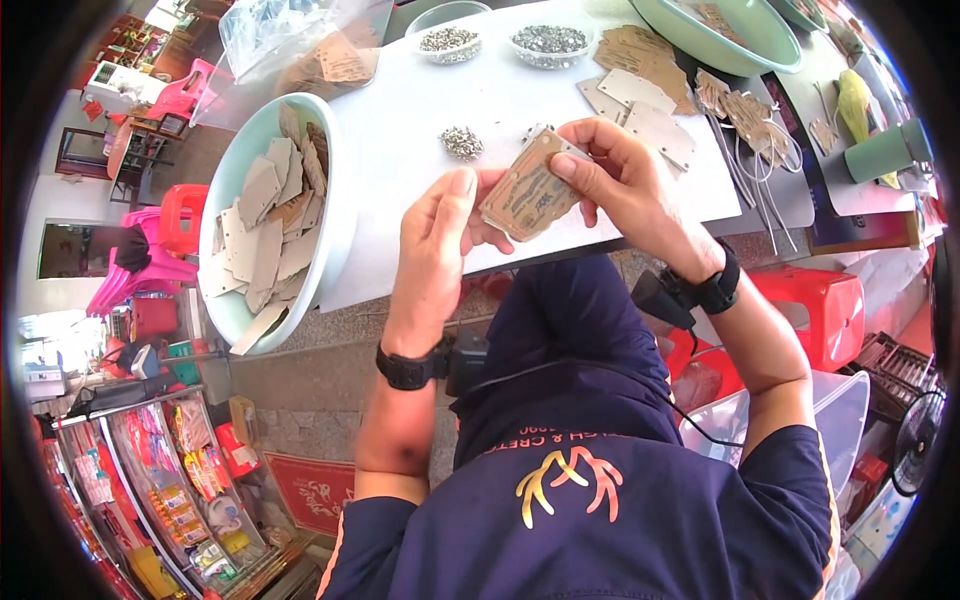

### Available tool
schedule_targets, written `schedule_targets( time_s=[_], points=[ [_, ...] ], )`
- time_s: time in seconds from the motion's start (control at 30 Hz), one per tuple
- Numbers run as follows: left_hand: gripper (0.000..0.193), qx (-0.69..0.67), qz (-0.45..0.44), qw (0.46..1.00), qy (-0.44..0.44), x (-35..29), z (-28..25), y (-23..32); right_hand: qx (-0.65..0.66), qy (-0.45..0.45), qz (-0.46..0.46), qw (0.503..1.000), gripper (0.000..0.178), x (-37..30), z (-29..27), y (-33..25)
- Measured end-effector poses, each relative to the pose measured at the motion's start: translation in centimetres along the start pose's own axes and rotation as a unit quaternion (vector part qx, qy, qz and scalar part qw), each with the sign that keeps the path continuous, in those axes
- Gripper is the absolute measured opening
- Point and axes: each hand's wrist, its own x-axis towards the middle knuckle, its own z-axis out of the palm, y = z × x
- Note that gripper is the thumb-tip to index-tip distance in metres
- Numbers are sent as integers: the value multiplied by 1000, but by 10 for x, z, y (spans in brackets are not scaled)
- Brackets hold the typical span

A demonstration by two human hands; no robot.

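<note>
A small stack of brown printed cardboard tags is held up over the table's front edge. My right hand grips its upper right end, the thumb lying flat on the printed face. Along the left edge my left hand steadies the stack, with curled fingers against it and the thumb raised. Some left fingertips are hidden behind the cardboard. Just beyond the hands a little heap of silvery metal pieces lies on the white tabletop. A few more pieces show partly behind the stack.
A pale green basin of loose cardboard tags stands at the left. Two clear bowls of metal pieces sit at the back. Loose tags, corded tags, a green basin and a green cup lie to the right.
</note>
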Motion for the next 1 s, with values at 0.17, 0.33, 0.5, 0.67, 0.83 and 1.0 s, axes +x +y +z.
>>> schedule_targets(
  time_s=[0.17, 0.33, 0.5, 0.67, 0.83, 1.0],
  points=[
    [35, -43, 52, 996, 50, -14, 16, -21, 92, 37, -9, 995, 28, -7, 17, 12],
    [29, -63, 69, 992, 85, -17, 22, -22, 133, 50, 22, 990, 29, -15, 25, 11],
    [31, -21, 82, 994, 74, -17, 22, -16, 130, 61, 40, 989, 42, -17, 26, 10],
    [44, 13, 68, 996, 51, -17, 22, -11, 75, 58, 36, 995, 47, -20, 21, 8],
    [45, 9, 55, 997, 47, -17, 19, -10, -5, 61, 31, 998, 46, -21, 16, 4],
    [41, 60, 78, 994, 45, -15, 21, -11, -53, 84, -24, 995, 47, -21, 19, 5]
  ],
)
